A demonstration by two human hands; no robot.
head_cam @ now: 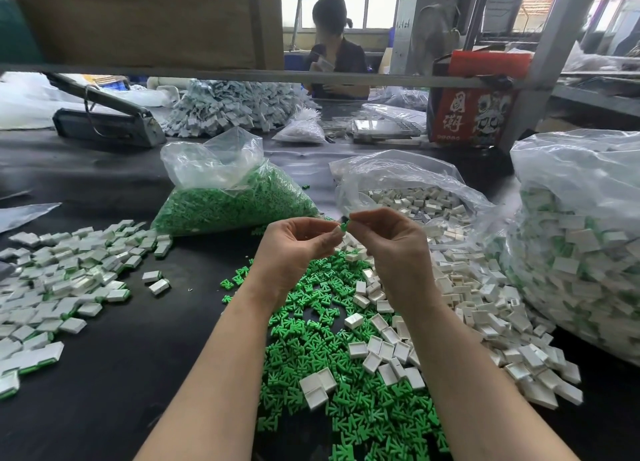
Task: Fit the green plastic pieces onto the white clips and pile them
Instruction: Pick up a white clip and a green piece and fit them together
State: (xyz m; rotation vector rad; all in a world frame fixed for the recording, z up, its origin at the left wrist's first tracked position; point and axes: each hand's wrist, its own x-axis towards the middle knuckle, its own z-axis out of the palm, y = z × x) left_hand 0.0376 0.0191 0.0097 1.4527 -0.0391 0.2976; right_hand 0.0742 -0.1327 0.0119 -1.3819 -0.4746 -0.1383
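Holding both hands raised at frame centre above the loose green pieces [332,374] on the worktop [138,374]. Left hand [294,249] curls on something hidden, probably a white clip. Right hand [391,252] pinches a green piece [344,225], touching left fingertips. Finished pile [62,287] lies left; green-piece bag [228,200] beyond.

A small green plastic piece [343,225] sits pinched between the fingertips of both raised hands, a bit of white showing against it. Below, loose green pieces [322,363] lie scattered in a thick heap on the black table, with open white clips [460,308] mixed in and spilling to the right. More green pieces fill a clear bag [235,204]; more white clips fill another [419,200]. Assembled white-and-green clips [65,277] lie piled at left
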